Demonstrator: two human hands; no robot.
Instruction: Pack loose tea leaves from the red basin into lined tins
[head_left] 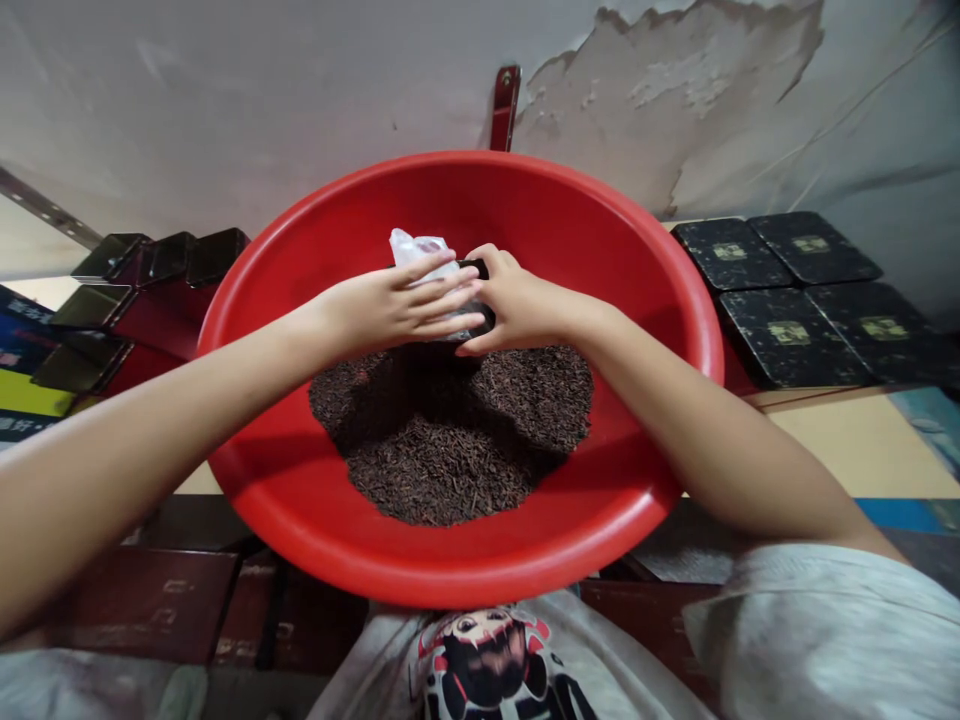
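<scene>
A wide red plastic basin (465,580) holds a heap of dark brown, loose dried leaves (442,470) that look like tea. Above the heap, my right hand (510,295) is wrapped round a small dark tin (489,318), mostly hidden by my fingers. A clear plastic bag (409,245) sticks out at the tin's left side. My left hand (409,305) lies across the bag and tin with its fingers stretched out. Whether anything is inside the bag I cannot tell.
Several black square tins (799,330) stand to the basin's right. More dark tins (94,305) are grouped on the left. Dark red boxes (142,600) sit near my lap. A wall with peeling paint (675,90) rises right behind the basin.
</scene>
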